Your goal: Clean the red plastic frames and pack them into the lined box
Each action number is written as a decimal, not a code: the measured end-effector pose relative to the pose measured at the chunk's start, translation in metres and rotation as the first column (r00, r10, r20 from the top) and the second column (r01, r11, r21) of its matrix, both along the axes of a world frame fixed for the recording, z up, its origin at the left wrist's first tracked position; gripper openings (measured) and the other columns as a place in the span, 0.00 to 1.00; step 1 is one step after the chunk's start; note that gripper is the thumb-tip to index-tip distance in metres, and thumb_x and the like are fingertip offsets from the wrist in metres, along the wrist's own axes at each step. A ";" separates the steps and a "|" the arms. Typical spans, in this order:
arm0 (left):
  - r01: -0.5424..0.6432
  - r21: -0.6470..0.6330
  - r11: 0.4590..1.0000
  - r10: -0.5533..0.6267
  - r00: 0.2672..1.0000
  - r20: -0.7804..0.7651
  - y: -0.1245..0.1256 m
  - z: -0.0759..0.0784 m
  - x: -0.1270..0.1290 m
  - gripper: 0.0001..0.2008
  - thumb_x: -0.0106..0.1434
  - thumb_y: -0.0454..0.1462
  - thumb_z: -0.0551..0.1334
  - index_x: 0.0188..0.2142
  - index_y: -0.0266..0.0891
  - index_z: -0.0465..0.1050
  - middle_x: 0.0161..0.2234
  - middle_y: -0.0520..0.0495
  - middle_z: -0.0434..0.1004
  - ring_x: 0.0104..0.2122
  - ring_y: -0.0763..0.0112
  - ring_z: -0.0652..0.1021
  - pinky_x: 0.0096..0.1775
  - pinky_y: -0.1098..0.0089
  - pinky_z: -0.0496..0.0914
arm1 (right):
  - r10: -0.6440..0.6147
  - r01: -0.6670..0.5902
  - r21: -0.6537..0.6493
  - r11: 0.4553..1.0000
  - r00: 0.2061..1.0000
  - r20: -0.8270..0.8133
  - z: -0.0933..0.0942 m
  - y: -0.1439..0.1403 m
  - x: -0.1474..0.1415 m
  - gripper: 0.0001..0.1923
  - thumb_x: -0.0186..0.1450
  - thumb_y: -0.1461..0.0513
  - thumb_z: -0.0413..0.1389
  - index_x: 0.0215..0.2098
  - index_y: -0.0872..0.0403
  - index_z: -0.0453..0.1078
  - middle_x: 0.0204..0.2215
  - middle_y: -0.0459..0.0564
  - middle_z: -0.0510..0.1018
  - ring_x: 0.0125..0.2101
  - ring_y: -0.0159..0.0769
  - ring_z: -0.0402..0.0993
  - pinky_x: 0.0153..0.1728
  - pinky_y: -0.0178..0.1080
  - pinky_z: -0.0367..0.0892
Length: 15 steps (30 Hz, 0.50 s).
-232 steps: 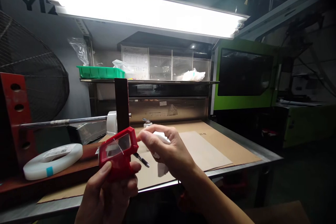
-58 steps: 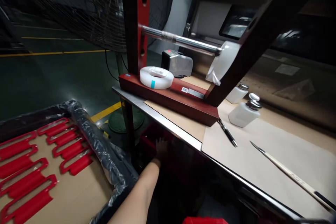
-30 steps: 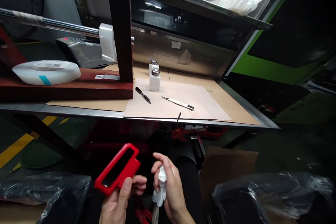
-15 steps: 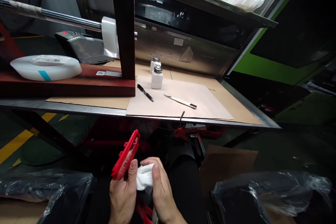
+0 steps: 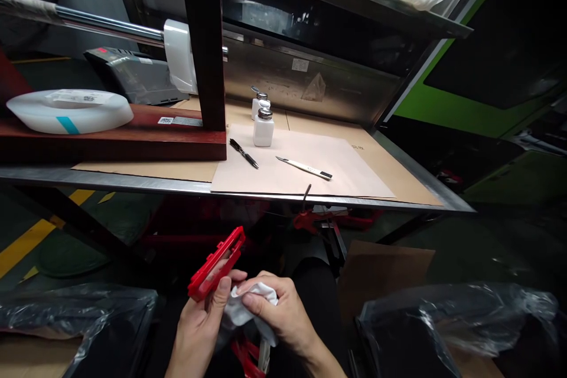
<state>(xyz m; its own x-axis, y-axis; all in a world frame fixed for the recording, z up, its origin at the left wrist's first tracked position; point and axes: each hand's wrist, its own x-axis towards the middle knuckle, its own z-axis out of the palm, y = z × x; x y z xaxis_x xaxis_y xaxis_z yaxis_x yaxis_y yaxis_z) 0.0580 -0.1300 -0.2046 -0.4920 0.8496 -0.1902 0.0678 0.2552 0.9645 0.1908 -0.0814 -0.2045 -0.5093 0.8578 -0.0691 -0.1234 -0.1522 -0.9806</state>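
Note:
My left hand [image 5: 200, 320] is closed on a red plastic frame-like part [image 5: 216, 264], held tilted below the table's front edge. Beside it my right hand [image 5: 280, 307] pinches a crumpled white cloth [image 5: 243, 307], whose loose end hangs down between the hands. The cloth is close to the left fingers; whether it touches the red part I cannot tell. More red pieces [image 5: 246, 357] lie beneath the cloth near my lap, partly hidden by it.
On the table are two white pump bottles [image 5: 263, 131], a black pen [image 5: 243, 153] and a craft knife [image 5: 305, 168] on paper. A wooden stand [image 5: 177, 144] carries rolls of clear film [image 5: 71, 112]. Plastic-lined boxes [image 5: 460, 325] flank me. Red-handled clamps [image 5: 305, 221] sit under the table edge.
The red part has tilted further to the right. My right hand has turned over with the cloth, which now spreads and hangs lower. The view has shifted slightly.

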 end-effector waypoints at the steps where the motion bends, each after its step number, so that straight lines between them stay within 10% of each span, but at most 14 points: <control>1: -0.013 -0.008 1.000 0.013 1.000 -0.002 0.001 -0.001 0.001 0.23 0.53 0.57 0.58 0.35 0.42 0.76 0.36 0.46 0.79 0.43 0.55 0.76 0.39 0.66 0.73 | -0.004 0.004 0.015 1.000 1.000 0.007 0.001 -0.001 -0.002 0.11 0.58 0.56 0.61 0.34 0.54 0.78 0.26 0.45 0.71 0.27 0.29 0.65 0.30 0.32 0.60; 7: -0.179 -0.048 0.983 0.175 0.982 -0.077 0.005 -0.002 0.004 0.30 0.51 0.60 0.56 0.40 0.39 0.74 0.36 0.42 0.78 0.41 0.48 0.76 0.39 0.57 0.72 | -0.096 0.084 0.072 0.994 0.980 0.173 -0.001 -0.008 -0.007 0.12 0.57 0.55 0.60 0.33 0.57 0.71 0.23 0.43 0.69 0.22 0.26 0.59 0.24 0.29 0.56; 15: -0.240 0.010 0.971 0.239 0.964 -0.117 0.009 -0.004 -0.007 0.29 0.53 0.59 0.55 0.43 0.42 0.73 0.45 0.45 0.76 0.45 0.52 0.74 0.48 0.59 0.68 | 0.057 -0.113 -0.397 0.911 0.987 -0.149 -0.015 -0.005 -0.003 0.20 0.45 0.52 0.68 0.25 0.59 0.71 0.18 0.42 0.68 0.18 0.23 0.59 0.22 0.28 0.53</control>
